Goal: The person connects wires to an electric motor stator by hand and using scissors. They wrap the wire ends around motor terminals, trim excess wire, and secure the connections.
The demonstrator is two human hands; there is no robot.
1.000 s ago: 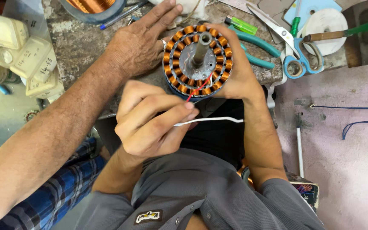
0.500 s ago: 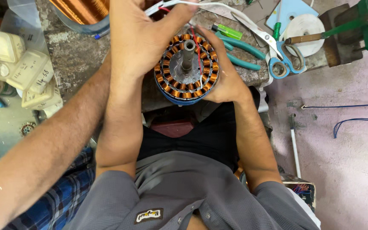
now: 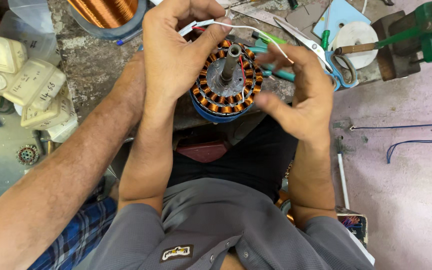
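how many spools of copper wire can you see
1 for sure: a copper wire spool at the top edge of the bench, left of the left hand. A coppery glimpse by the right arm may be another, mostly hidden.

This is a small repair workshop for rewinding electric motors. A worn, stained desk (image 3: 91, 75) with a chipped surface carries the trade's gear: a large spool of bare copper wire (image 3: 107, 12), blue-handled scissors (image 3: 321, 52), a green screwdriver (image 3: 268, 36), a roll of white tape (image 3: 356, 37) and a green bench tool (image 3: 426, 30) at the far right. A motor stator (image 3: 226, 85) with copper coils around a steel shaft stands at the desk's edge. Cream plastic cases (image 3: 31, 85) with handwritten marks are piled to the left, a second small wound stator (image 3: 27, 154) lies below them, and loose blue wires (image 3: 416, 142) trail across the rough pinkish floor (image 3: 411, 200).
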